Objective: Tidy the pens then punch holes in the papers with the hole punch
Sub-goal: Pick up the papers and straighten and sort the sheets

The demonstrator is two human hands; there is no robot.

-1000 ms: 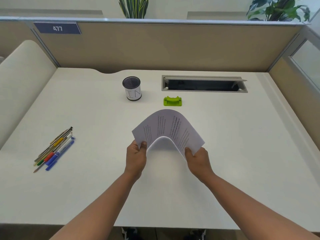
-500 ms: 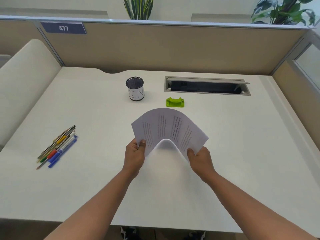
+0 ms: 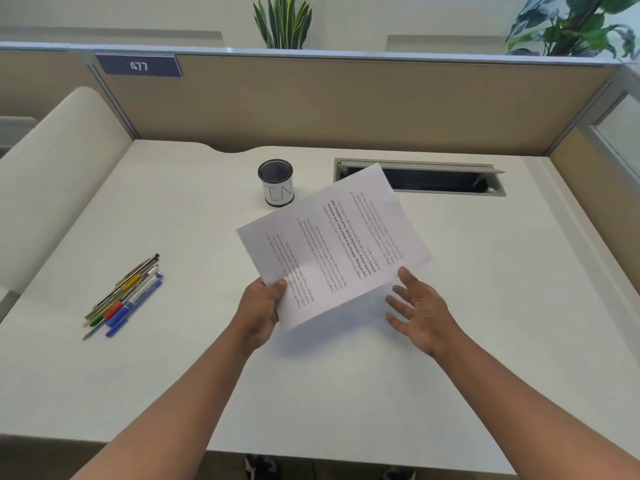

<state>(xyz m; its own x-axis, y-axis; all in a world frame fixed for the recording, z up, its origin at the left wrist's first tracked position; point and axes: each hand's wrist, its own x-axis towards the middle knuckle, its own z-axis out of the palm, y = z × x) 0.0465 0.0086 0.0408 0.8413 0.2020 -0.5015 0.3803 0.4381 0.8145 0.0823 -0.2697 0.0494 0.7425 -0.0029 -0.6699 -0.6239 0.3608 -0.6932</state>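
1. Blue plate (image 3: 138, 65) on the partition: white number "477".
2. Pen cup (image 3: 276, 182): white label band with hand-drawn letters "IN".
3. Papers (image 3: 334, 242): printed lines of text, too small and turned to read.

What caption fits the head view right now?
Left hand holds printed papers above the desk, right hand open beside them; pens lie loose, pen cup empty.

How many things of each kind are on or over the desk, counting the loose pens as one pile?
pen pile: 1
cup: 1
paper: 1, gripped by the left hand
Total: 3
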